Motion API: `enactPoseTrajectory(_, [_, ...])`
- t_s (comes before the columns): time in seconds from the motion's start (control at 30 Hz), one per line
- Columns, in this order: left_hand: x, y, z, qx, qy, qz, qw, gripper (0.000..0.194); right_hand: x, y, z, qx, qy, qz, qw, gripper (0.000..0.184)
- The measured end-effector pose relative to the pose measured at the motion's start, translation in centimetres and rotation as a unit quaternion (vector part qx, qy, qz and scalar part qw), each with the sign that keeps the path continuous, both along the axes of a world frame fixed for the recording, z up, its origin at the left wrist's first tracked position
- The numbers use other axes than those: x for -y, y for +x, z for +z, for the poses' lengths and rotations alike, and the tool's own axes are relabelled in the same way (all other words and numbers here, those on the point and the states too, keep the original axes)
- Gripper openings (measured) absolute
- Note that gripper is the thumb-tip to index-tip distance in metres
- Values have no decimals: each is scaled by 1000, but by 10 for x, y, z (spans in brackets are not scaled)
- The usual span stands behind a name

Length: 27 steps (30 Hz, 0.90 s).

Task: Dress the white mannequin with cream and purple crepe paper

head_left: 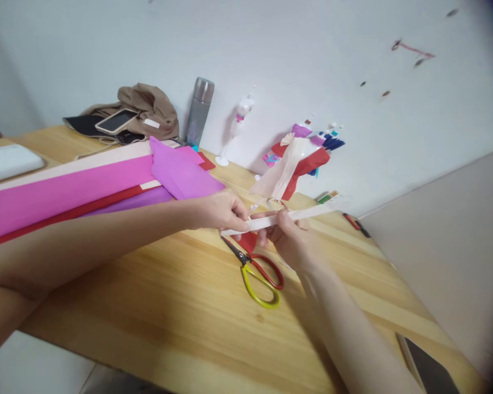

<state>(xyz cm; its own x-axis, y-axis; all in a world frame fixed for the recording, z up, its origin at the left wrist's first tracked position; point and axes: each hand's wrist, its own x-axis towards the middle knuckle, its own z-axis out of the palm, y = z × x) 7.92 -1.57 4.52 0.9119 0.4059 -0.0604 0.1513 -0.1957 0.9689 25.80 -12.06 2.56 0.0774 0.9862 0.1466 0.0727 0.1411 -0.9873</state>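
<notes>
A narrow pale strip [312, 211], of paper or thin fabric, stretches between my hands above the table. My left hand [225, 210] pinches its left part between thumb and fingers. Farther right, my right hand [290, 235] grips it with the thumb on top and fingers beneath; the strip's far end runs past it to the right. Just below lie scissors [246, 262] with one red and one yellow handle loop. A red piece [247, 241] lies by their blades, partly hidden by my hands. Behind my right hand is a clear ring-shaped item [276, 204], possibly a tape roll.
Pink, red and purple sheets [66, 183] spread across the left side. Behind stand a grey bottle [200, 112], a small white doll-shaped stand [238, 123] and small dressed forms [298, 158]. A phone [117, 121] rests by brown cloth [148, 106]; a dark device [427, 366] lies front right.
</notes>
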Motion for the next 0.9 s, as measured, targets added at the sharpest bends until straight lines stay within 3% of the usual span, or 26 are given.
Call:
enactPoseTrajectory(0.17, [1, 0, -2, 4, 6, -20, 1000, 19, 2, -8, 4, 50, -12, -32, 998, 25])
enactPoseTrajectory(0.37, [-4, -8, 18, -49, -26, -22, 998, 57, 2, -1, 3, 28, 32, -47, 998, 17])
enactPoseTrajectory(0.53, [-13, -12, 13, -22, -38, -84, 995, 45, 1, 4, 3, 33, 47, -75, 996, 16])
enactPoseTrajectory(0.67, [-15, -12, 6, -1, -111, -138, 984, 36, 0, 4, 6, 37, 69, -99, 992, 15])
enactPoseTrajectory(0.77, [-14, -11, 5, 17, -133, -135, 982, 33, 0, 5, 7, 37, 79, -99, 991, 13])
enactPoseTrajectory(0.9, [-12, -10, 6, 22, -93, -97, 991, 26, 0, 6, 9, 41, 83, -98, 991, 12])
